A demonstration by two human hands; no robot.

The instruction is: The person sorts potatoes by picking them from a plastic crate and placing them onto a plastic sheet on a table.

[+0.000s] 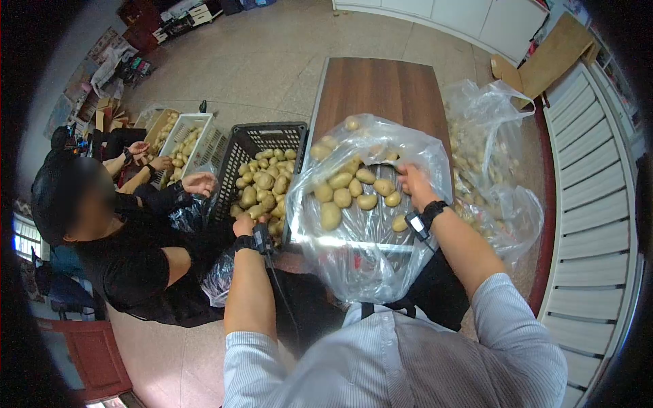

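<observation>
My left hand is at the near edge of a black plastic crate, against the potatoes piled in it. Its fingers are curled, and whatever they may hold is hidden. On a dark wooden table lies a large clear plastic bag with several loose potatoes in it. My right hand is at the right side of the bag's opening, its fingers pinched on the plastic beside the potatoes. Both wrists carry black straps with small devices.
To my left sits a person in black, hands over the crates. A white crate of potatoes stands beyond the black one. Full clear bags of potatoes lie right of the table, near a white radiator and cardboard.
</observation>
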